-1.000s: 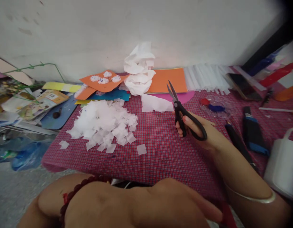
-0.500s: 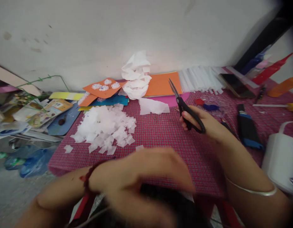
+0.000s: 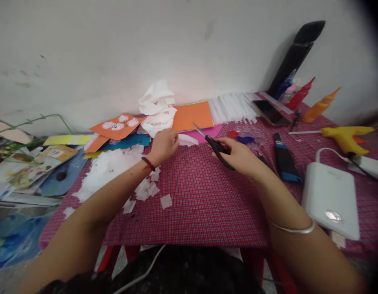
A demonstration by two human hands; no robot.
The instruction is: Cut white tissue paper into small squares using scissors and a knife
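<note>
My right hand (image 3: 238, 157) grips black scissors (image 3: 216, 148), their blades pointing up-left over the red checked tablecloth (image 3: 201, 196). My left hand (image 3: 163, 145), with a red bead bracelet on the wrist, reaches across the table with curled fingers onto a white paper piece (image 3: 187, 139); whether it has hold of the piece is unclear. A pile of small white paper squares (image 3: 115, 167) lies under my left forearm. Crumpled white paper (image 3: 156, 107) sits behind, against the wall.
Orange (image 3: 192, 115), pink, blue and yellow card sheets lie along the wall. At right are a white box (image 3: 331, 200), a yellow glue gun (image 3: 345, 136), a black-blue tool (image 3: 283, 159), bottles and a phone (image 3: 270, 112). Books and clutter fill the left.
My left hand has risen from my lap and reached forward to the white paper piece. The right hand with the scissors shifted left. The view tilted up and right.
</note>
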